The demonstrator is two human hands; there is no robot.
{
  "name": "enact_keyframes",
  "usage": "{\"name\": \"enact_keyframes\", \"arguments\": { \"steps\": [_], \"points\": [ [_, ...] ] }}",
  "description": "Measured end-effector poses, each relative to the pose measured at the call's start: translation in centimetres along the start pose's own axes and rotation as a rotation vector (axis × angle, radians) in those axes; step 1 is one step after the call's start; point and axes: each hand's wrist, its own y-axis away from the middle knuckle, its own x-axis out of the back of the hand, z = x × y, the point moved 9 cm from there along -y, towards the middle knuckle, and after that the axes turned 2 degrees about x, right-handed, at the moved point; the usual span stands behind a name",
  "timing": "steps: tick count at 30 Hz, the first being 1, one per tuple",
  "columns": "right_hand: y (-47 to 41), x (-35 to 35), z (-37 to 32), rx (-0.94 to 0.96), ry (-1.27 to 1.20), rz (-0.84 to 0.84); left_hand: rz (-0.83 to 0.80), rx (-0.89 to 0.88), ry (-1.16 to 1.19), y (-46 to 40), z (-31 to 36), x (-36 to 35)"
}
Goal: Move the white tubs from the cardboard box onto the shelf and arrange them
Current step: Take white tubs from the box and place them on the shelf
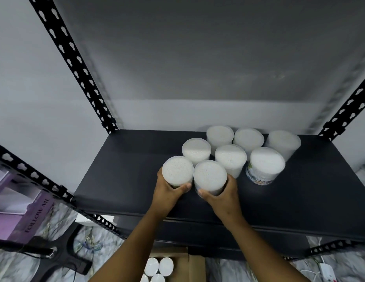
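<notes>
Several white tubs stand upright on the dark shelf, clustered right of its middle. My left hand grips the front-left tub. My right hand grips the tub beside it. Both held tubs rest on or just above the shelf board, touching the cluster. Behind them stand more tubs, among them one at the left and a labelled one at the right. Below the shelf, the open cardboard box holds several more white tubs.
Black perforated uprights frame the shelf at left and right. A purple box sits at the left on a lower level. A white power strip and cables lie on the marble floor at the lower right.
</notes>
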Motion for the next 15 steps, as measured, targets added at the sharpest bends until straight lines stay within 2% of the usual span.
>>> {"name": "enact_keyframes", "arguments": {
  "steps": [8,15],
  "points": [
    [-0.5,-0.5,-1.3,0.035,0.049,0.004,0.032,-0.005,-0.034,-0.6,0.0,0.8],
    [-0.1,-0.6,-1.5,0.017,0.073,-0.036,-0.013,-0.012,-0.056,-0.5,0.0,0.9]
  ]
}}
